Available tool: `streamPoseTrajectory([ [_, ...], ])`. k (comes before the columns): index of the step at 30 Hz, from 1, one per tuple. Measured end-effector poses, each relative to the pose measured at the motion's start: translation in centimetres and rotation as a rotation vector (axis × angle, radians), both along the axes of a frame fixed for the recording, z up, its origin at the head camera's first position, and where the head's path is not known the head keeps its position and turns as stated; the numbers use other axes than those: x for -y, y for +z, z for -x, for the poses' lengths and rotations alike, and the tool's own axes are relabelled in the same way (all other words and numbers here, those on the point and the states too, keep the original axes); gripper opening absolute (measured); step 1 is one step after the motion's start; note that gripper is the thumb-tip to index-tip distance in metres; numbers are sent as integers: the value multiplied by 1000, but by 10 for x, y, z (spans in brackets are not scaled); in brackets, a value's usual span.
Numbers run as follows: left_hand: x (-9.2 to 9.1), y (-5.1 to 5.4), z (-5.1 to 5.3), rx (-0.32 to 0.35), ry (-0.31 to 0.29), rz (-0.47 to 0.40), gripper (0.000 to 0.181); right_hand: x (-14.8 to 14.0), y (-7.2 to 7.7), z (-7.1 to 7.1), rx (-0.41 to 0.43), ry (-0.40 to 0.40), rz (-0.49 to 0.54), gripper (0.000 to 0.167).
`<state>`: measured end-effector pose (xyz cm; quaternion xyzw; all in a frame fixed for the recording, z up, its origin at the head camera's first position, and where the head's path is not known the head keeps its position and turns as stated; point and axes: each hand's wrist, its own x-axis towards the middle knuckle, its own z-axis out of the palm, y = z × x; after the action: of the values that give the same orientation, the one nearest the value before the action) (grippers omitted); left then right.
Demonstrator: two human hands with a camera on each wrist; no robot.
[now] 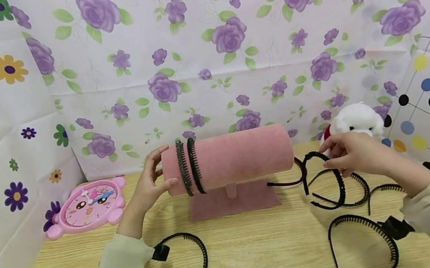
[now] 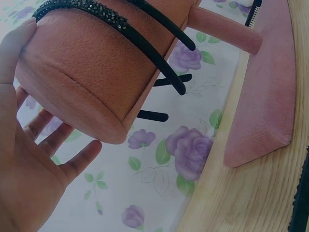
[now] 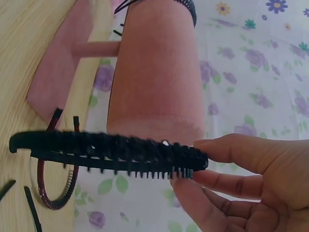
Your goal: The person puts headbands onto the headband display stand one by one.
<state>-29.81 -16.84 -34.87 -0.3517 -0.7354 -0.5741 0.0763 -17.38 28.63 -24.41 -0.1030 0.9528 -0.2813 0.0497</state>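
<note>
A pink padded roll stand (image 1: 244,155) on a flat base carries two black toothed headbands near its left end: a glittery one (image 1: 184,170) and a darker one (image 1: 194,168). My left hand (image 1: 147,183) holds the roll's left end, thumb in front and fingers behind. Right of the stand, my right hand (image 1: 359,152) pinches a black beaded headband (image 3: 116,150) at its top, between thumb and fingers. Its open ends point down and left in the head view. In the right wrist view, this headband crosses in front of the roll's bare right end.
On the wooden table lie several other black headbands, including one with a bow (image 1: 205,254) at front left and another (image 1: 386,238) at front right. A pink clock (image 1: 90,204) sits at left. A white plush toy (image 1: 357,117) sits behind my right hand.
</note>
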Motion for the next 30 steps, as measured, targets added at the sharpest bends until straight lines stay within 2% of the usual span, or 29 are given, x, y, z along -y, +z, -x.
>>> streamPoseTrajectory([
  [7, -1, 0, 1, -1, 3, 8, 76, -3, 8, 11, -77, -36, -69, 40],
  [15, -1, 0, 1, -10, 4, 6, 76, 3, 17, 30, -207, -52, -179, 35],
  [22, -1, 0, 2, -11, 3, 7, 76, 10, 25, 44, -183, -61, -160, 38],
  [30, -1, 0, 2, -13, 4, 4, 76, 20, 33, 55, -192, -54, -208, 38],
])
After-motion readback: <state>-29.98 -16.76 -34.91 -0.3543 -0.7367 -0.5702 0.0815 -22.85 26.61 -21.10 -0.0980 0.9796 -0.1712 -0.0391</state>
